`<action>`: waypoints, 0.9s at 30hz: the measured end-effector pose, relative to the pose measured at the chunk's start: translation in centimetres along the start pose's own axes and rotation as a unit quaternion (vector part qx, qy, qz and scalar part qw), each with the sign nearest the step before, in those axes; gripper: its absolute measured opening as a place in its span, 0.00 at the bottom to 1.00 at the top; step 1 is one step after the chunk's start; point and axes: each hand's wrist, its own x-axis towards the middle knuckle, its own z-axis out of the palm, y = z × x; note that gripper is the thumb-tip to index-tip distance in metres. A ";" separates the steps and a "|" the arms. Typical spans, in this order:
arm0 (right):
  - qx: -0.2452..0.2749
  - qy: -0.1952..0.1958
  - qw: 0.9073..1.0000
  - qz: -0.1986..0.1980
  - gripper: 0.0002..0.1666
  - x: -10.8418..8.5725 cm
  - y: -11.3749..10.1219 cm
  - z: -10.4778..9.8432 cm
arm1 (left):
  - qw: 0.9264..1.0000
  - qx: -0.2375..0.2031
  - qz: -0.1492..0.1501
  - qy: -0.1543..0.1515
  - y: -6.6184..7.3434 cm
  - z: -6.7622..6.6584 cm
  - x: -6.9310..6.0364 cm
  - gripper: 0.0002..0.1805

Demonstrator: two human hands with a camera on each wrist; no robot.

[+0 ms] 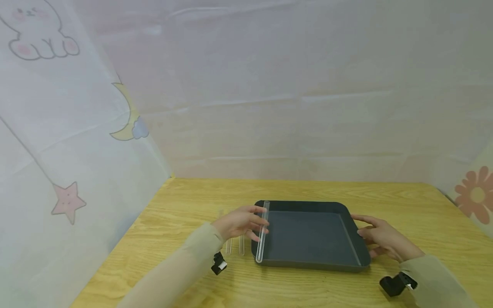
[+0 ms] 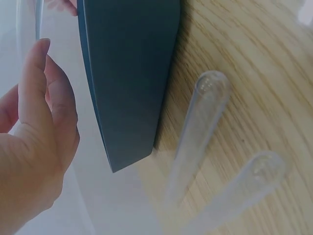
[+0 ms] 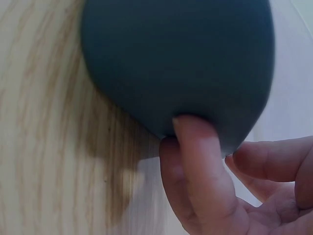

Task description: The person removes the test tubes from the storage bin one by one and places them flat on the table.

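Note:
My left hand holds a clear test tube with a rounded near end, over the left side of a dark grey rectangular tray. In the left wrist view the held test tube stands a little above the tray's rim, and only part of it shows. On the table left of the tray lie more clear test tubes, partly hidden by the left hand and forearm. My right hand touches the tray's right side. Its fingers press the outer wall near a corner.
The tray stands on a light wood-grain table. Pale printed sheets hang behind and beside the table. A small black wrist camera sits by the right sleeve, another by the left.

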 end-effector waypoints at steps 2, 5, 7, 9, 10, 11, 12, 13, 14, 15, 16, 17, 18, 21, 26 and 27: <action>-0.003 -0.004 1.000 -0.003 0.37 -0.1 0.0 0.1 | 1.000 -0.001 0.000 0.003 -0.1 -0.3 -0.2 0.30; -0.002 -0.003 1.000 -0.002 0.37 -0.1 0.0 0.1 | 1.000 0.000 0.000 0.009 -0.3 -0.6 -0.5 0.30; -0.002 -0.003 1.000 -0.003 0.37 -0.1 0.1 0.1 | 1.000 0.000 0.001 0.011 -0.3 -0.8 -0.7 0.31; -0.001 -0.001 1.000 -0.003 0.37 -0.1 0.1 0.1 | 1.000 0.001 0.001 0.015 -0.3 -1.0 -0.8 0.31; -0.002 0.000 1.000 -0.004 0.37 -0.1 0.0 0.1 | 1.000 0.001 0.001 0.015 -0.3 -1.1 -0.9 0.31; -0.002 0.001 1.000 -0.004 0.37 -0.1 0.0 0.1 | 1.000 0.000 0.001 0.016 -0.4 -1.2 -0.9 0.31; -0.002 0.002 1.000 -0.005 0.37 -0.1 0.0 0.1 | 1.000 0.001 0.001 0.016 -0.4 -1.3 -0.9 0.30; -0.001 0.003 1.000 -0.005 0.37 -0.1 0.0 0.1 | 1.000 -0.001 0.001 0.017 -0.4 -1.4 -1.0 0.30; -0.002 0.003 1.000 -0.005 0.37 -0.2 0.0 0.1 | 1.000 -0.003 0.001 0.017 -0.4 -1.4 -1.0 0.30; -0.003 0.003 1.000 -0.005 0.37 -0.2 0.0 0.1 | 1.000 -0.005 0.001 0.016 -0.4 -1.5 -1.0 0.30; -0.003 0.003 1.000 -0.005 0.37 -0.2 0.0 0.1 | 1.000 -0.006 0.001 0.016 -0.4 -1.6 -1.1 0.30; -0.001 0.002 1.000 -0.004 0.37 -0.2 0.0 0.1 | 1.000 -0.007 0.001 0.015 -0.4 -1.7 -1.1 0.30; 0.001 0.002 1.000 -0.004 0.37 -0.2 0.0 0.1 | 1.000 -0.008 0.001 0.015 -0.4 -1.7 -1.2 0.30; 0.004 -0.002 1.000 -0.003 0.37 -0.2 0.1 0.1 | 1.000 -0.007 0.002 0.012 -0.5 -1.9 -1.3 0.31; 0.009 -0.002 1.000 -0.002 0.37 -0.2 0.2 0.0 | 1.000 -0.005 0.004 0.010 -0.8 -2.3 -1.5 0.32; 0.008 -0.001 1.000 -0.002 0.37 -0.2 0.2 0.0 | 1.000 -0.005 0.004 0.012 -0.9 -2.4 -1.5 0.32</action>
